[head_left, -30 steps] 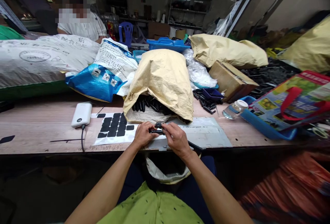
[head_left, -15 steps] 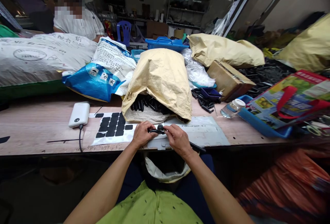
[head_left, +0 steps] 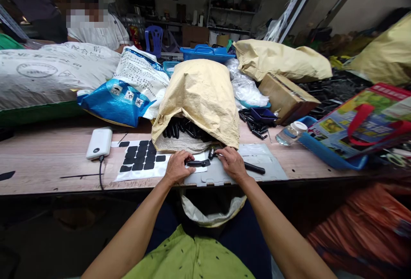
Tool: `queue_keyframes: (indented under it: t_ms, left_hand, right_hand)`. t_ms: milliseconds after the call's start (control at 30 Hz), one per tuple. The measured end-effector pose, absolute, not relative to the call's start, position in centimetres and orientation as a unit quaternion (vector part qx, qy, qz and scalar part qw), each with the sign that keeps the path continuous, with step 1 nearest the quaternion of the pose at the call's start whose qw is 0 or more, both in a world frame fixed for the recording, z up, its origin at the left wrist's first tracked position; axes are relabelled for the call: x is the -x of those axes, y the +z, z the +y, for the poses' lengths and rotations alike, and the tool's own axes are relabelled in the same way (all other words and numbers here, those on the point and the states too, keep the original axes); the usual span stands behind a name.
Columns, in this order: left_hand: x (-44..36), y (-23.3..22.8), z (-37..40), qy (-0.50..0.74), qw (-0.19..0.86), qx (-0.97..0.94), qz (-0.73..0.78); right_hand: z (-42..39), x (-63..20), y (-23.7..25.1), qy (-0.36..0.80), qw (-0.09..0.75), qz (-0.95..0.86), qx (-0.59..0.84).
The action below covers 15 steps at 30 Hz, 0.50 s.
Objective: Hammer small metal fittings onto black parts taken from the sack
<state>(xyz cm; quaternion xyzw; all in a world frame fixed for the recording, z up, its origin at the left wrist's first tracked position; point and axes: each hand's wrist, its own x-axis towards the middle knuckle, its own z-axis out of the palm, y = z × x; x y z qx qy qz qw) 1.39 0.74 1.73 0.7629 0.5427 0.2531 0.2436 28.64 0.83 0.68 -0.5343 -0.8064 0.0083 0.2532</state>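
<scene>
Left hand (head_left: pixel 176 168) fingers pinched on black handle piece (head_left: pixel 197 163); right hand (head_left: pixel 233 163) fingers closed around hammer (head_left: pixel 237 163) just beside it.

A small workshop is shown. A long wooden bench (head_left: pixel 48 159) is crowded with sacks (head_left: pixel 199 94) of black parts (head_left: pixel 183 130). Metal shelves (head_left: pixel 236 2), perhaps holding stock, are seen behind.

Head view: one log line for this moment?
left hand: holds black part on plate | right hand: grips hammer | sack: behind, open
</scene>
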Motion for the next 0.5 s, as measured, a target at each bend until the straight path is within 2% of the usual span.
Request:
queue_keyframes:
  t_ms: [500]
  left_hand:
    - [-1.25,0.86,1.08,0.237,0.226,-0.777,0.538]
  right_hand:
    - [0.32,-28.18,0.63,0.003,0.266,-0.782,0.563]
